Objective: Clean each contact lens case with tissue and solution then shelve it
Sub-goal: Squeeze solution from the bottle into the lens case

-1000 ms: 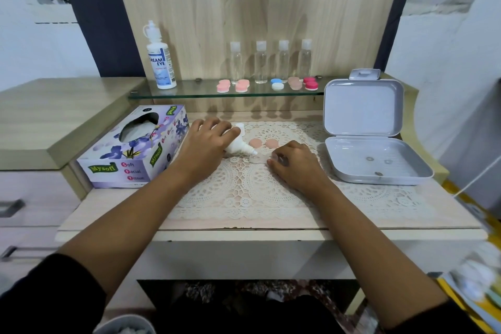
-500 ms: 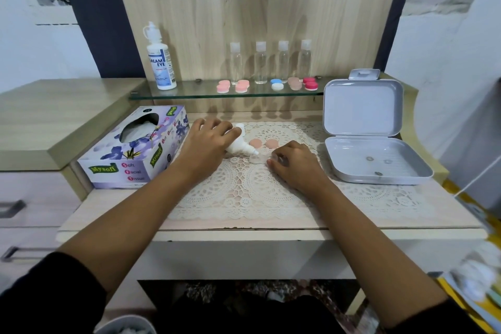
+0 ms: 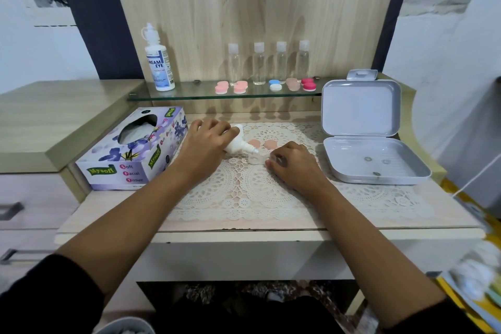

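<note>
My left hand (image 3: 202, 149) grips a small white solution bottle (image 3: 238, 144), tilted with its nozzle pointing down at a clear lens case (image 3: 256, 159) on the lace mat. My right hand (image 3: 291, 165) holds the case's right end with curled fingers. Two peach caps (image 3: 261, 144) lie on the mat just behind the case. The tissue box (image 3: 130, 152) stands to the left. Several lens cases (image 3: 267, 85) in pink, blue-white, peach and red sit on the glass shelf (image 3: 189, 95).
A large solution bottle (image 3: 160, 61) stands at the shelf's left end and several clear small bottles (image 3: 268, 62) line its back. An open grey box (image 3: 363, 133) sits on the right. The lace mat (image 3: 244, 192) covers the desk's middle.
</note>
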Tool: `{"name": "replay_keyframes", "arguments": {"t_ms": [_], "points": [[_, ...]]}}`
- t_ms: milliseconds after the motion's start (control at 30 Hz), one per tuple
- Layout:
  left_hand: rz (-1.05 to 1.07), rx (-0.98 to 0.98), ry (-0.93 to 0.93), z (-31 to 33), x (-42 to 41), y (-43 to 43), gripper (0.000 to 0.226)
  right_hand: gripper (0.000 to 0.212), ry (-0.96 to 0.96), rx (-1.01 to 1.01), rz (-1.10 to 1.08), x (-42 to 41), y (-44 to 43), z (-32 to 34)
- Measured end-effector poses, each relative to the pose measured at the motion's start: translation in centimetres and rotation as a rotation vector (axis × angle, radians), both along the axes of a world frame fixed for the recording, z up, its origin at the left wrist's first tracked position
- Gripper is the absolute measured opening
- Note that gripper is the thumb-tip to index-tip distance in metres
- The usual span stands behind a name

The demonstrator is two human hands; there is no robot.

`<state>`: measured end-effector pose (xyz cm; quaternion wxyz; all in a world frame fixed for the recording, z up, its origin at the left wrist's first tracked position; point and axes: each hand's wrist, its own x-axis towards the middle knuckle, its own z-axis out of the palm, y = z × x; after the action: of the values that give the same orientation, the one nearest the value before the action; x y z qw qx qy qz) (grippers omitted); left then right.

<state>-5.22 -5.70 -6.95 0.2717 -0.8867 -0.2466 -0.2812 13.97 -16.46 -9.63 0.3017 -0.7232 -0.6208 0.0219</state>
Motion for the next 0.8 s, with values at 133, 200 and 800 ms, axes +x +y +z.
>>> {"name": "replay_keyframes", "arguments": {"t_ms": [133,200,800], "points": [[-0.004,-0.018,-0.013,0.1,0.1,0.0,0.053,0.027,-0.001,-0.002,-0.002,0.0,0.0,-0.1],[-0.01,-0.021,-0.016,0.1,0.4,0.0,0.054,0.027,-0.003,-0.001,-0.001,0.0,0.1,-0.1],[-0.056,0.03,-0.016,0.3,2.5,-0.3,0.049,0.032,-0.017,-0.005,-0.008,-0.1,0.1,0.1]]}}
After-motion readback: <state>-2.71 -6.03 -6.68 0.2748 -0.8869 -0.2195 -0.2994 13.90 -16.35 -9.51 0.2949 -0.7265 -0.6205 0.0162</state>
